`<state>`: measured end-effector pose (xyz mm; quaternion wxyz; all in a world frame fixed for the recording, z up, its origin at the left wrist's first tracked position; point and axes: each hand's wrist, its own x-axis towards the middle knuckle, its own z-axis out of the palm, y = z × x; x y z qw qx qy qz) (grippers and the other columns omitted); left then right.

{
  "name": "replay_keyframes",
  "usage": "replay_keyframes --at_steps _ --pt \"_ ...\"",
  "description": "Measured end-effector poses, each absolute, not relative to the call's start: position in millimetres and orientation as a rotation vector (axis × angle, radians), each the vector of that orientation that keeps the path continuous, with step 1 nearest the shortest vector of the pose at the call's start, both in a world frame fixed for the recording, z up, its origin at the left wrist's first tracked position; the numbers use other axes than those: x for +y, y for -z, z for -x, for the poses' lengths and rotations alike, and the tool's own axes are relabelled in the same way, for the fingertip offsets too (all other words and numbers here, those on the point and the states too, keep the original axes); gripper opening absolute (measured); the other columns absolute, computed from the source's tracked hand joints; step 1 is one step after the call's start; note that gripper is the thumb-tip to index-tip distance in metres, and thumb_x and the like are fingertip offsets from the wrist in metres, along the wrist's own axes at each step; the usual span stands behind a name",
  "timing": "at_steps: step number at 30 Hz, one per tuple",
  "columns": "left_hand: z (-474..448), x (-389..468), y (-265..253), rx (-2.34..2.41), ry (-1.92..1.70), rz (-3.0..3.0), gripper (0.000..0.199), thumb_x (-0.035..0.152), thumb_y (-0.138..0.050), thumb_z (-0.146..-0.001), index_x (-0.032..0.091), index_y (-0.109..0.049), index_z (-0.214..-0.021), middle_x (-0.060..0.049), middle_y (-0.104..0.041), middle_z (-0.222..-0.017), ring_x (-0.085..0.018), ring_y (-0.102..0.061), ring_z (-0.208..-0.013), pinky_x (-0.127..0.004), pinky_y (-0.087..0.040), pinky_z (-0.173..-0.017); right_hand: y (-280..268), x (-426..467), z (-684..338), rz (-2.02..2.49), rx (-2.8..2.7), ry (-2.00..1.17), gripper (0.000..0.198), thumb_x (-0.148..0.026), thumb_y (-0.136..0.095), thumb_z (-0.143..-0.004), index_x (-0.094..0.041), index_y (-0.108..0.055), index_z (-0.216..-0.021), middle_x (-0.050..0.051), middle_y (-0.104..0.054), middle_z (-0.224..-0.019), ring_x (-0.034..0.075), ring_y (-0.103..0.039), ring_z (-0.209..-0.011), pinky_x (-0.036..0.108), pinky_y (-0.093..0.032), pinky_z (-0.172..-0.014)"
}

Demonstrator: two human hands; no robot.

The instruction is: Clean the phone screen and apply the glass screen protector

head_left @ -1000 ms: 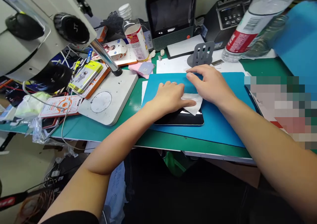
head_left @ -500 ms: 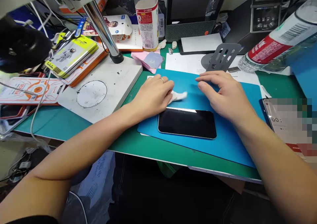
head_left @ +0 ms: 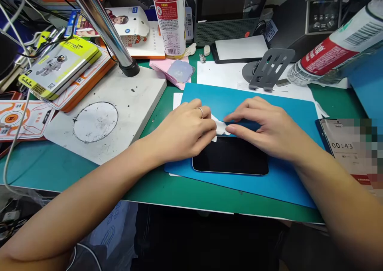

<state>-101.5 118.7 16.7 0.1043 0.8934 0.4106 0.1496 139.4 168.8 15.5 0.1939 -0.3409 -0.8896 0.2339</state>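
Left hand [head_left: 188, 131] curls its fingers over a white wipe [head_left: 220, 128]; the right hand [head_left: 266, 129] has thumb and fingers bent at the wipe's other end, whether pinching it I cannot tell. Around them spreads a green table [head_left: 179, 193], with a blue mat [head_left: 284, 179] under the work. At left sits a pale stand base [head_left: 134, 99] with stacked boxes [head_left: 61, 67]; beyond the mat stand a large bottle [head_left: 326, 55] and a grey holder [head_left: 272, 68]. A lit phone [head_left: 342, 146] lies beside the right forearm. The black phone [head_left: 230, 159] lies flat on the mat, nearer the person than the wipe, its upper left corner under the left hand. Bare strips of mat and table run along its near side to the table's front edge.
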Motion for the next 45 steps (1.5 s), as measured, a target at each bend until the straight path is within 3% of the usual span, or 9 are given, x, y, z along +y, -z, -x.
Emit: replay_keyframes --at_steps 8,13,22,26,30,35,37,40,45 --pt "98 119 -12 1.265 -0.542 -2.625 0.025 0.027 -0.051 -0.105 0.018 -0.072 -0.095 -0.006 -0.069 -0.09 -0.023 -0.054 -0.084 -0.038 -0.041 -0.075 -16 171 -142 0.925 -2.476 -0.769 0.02 -0.045 -0.063 -0.096 -0.031 -0.078 -0.094 0.005 -0.071 -0.087 0.028 -0.064 -0.091 0.045 -0.049 -0.079" --pt "101 120 -12 1.468 -0.849 -2.503 0.022 0.021 -0.046 -0.106 0.019 -0.068 -0.107 -0.006 -0.071 -0.097 -0.023 -0.059 -0.092 -0.037 -0.047 -0.086 -21 170 -144 0.88 -2.496 -0.785 0.024 -0.051 -0.064 -0.095 -0.031 -0.076 -0.099 0.006 -0.071 -0.089 0.03 -0.064 -0.091 0.046 -0.05 -0.08" --pt "104 121 -18 1.661 -0.812 -2.505 0.033 0.014 -0.042 -0.103 0.017 -0.062 -0.129 -0.009 -0.071 -0.112 -0.026 -0.059 -0.107 -0.039 -0.044 -0.094 -23 155 -138 0.746 -2.84 -0.617 0.088 -0.08 -0.073 -0.071 -0.02 -0.063 -0.135 0.016 -0.067 -0.117 0.036 -0.063 -0.104 0.046 -0.053 -0.081" --pt "105 117 -25 1.665 -0.86 -2.482 0.028 0.023 -0.042 -0.107 0.021 -0.066 -0.121 -0.008 -0.069 -0.112 -0.026 -0.059 -0.11 -0.041 -0.044 -0.095 -20 156 -139 0.771 -2.834 -0.615 0.085 -0.079 -0.072 -0.074 -0.021 -0.061 -0.136 0.015 -0.067 -0.118 0.035 -0.063 -0.105 0.045 -0.052 -0.081" --pt "109 112 -31 1.402 -0.772 -2.631 0.029 0.039 -0.044 -0.109 0.03 -0.071 -0.109 -0.005 -0.07 -0.107 -0.025 -0.061 -0.104 -0.044 -0.042 -0.095 -20 165 -145 0.881 -2.66 -0.642 0.062 -0.076 -0.048 -0.093 -0.025 -0.067 -0.122 0.013 -0.067 -0.108 0.034 -0.062 -0.102 0.047 -0.049 -0.086" --pt "110 108 -27 0.832 -0.515 -2.829 0.035 0.04 -0.044 -0.109 0.026 -0.075 -0.099 -0.005 -0.074 -0.105 -0.022 -0.062 -0.093 -0.04 -0.043 -0.082 -16 171 -150 0.929 -2.471 -0.767 0.085 -0.083 -0.012 -0.091 -0.029 -0.072 -0.116 0.011 -0.067 -0.106 0.032 -0.062 -0.1 0.05 -0.048 -0.094" --pt "108 107 -25 0.758 -0.389 -2.842 0.031 0.037 -0.045 -0.107 0.024 -0.074 -0.111 -0.007 -0.075 -0.116 -0.024 -0.064 -0.098 -0.041 -0.045 -0.084 -14 171 -150 0.965 -2.425 -0.82 0.087 -0.086 -0.012 -0.089 -0.03 -0.074 -0.114 0.01 -0.067 -0.107 0.032 -0.062 -0.101 0.049 -0.048 -0.094" --pt "105 105 -25 0.73 -0.28 -2.868 0.033 0.037 -0.049 -0.105 0.02 -0.07 -0.123 -0.012 -0.071 -0.134 -0.03 -0.065 -0.117 -0.045 -0.048 -0.097 -13 170 -150 0.998 -2.392 -0.867 0.087 -0.087 -0.014 -0.088 -0.031 -0.075 -0.113 0.01 -0.067 -0.108 0.031 -0.062 -0.103 0.048 -0.049 -0.096" --pt "98 99 -23 0.645 -0.299 -2.804 0.051 0.045 -0.047 -0.106 0.009 -0.062 -0.139 -0.016 -0.059 -0.152 -0.03 -0.054 -0.143 -0.042 -0.042 -0.12 -14 170 -150 0.981 -2.388 -0.871 0.088 -0.087 -0.012 -0.088 -0.031 -0.075 -0.112 0.01 -0.068 -0.107 0.031 -0.062 -0.103 0.05 -0.049 -0.097"
